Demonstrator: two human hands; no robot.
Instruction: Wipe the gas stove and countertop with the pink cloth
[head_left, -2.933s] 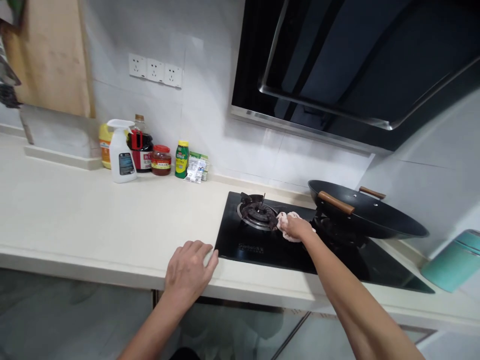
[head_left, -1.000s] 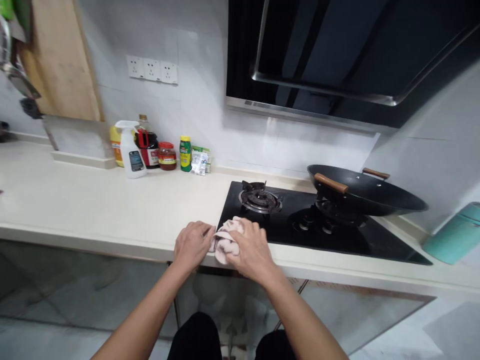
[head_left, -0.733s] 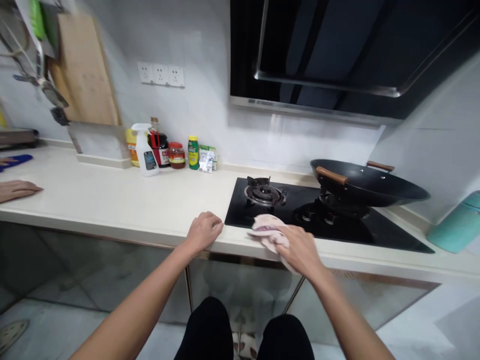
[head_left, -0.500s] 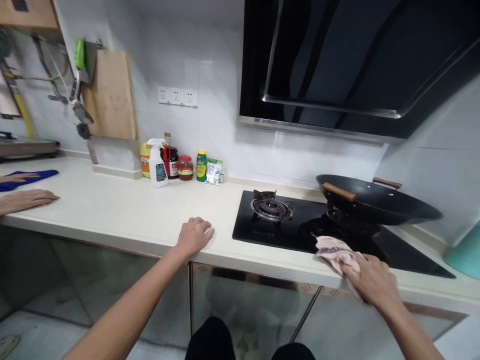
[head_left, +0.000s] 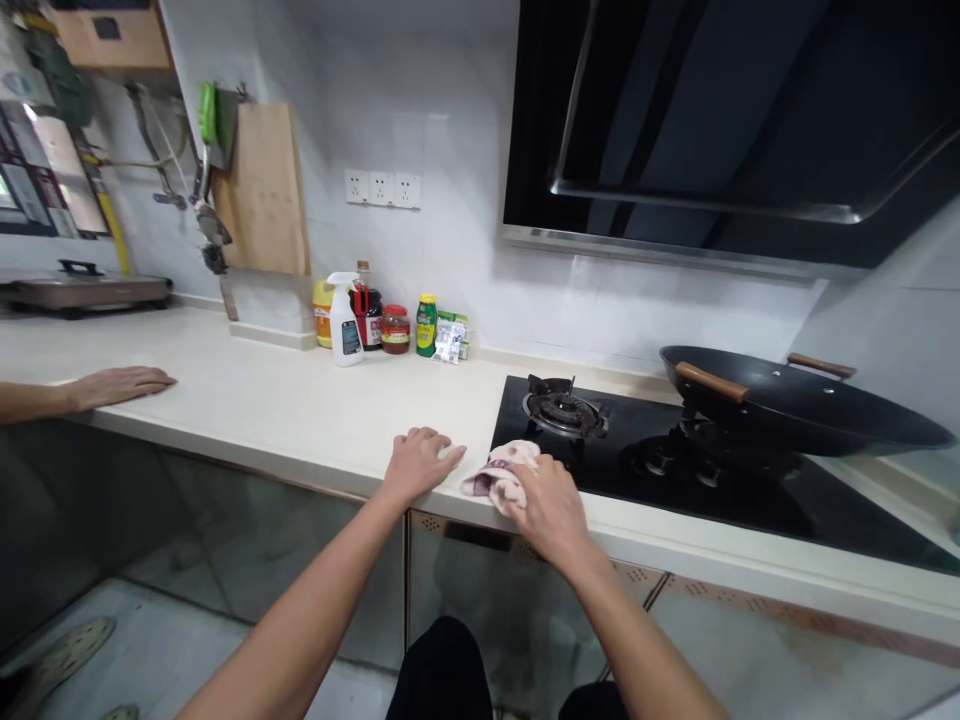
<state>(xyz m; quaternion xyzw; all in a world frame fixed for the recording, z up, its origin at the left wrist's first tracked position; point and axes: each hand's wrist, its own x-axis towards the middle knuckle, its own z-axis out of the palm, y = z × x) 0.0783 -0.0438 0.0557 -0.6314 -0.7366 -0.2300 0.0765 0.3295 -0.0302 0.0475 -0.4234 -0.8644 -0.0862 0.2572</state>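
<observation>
My right hand (head_left: 551,508) is closed on a pale pink cloth (head_left: 501,478) with a dark purple patch. The bunched cloth lies on the white counter (head_left: 300,400) at the front left corner of the black gas stove (head_left: 600,470). Just left of it, my left hand (head_left: 420,464) rests on the counter near the front edge, fingers spread and holding nothing. A black wok (head_left: 810,410) with wooden handles sits on the stove's right burner. The left burner (head_left: 564,410) is bare, with its pan support showing.
Against the wall stand a white spray bottle (head_left: 346,325), a dark sauce bottle (head_left: 368,315), a red-lidded jar (head_left: 395,330) and a green bottle (head_left: 426,327). Another person's hand (head_left: 124,384) lies on the counter at left. The range hood (head_left: 697,130) hangs above the stove.
My right hand has moved left with the cloth, from the stove's front middle to its left corner. The other person's blue cloth and second hand have gone out of view. The view has shifted left.
</observation>
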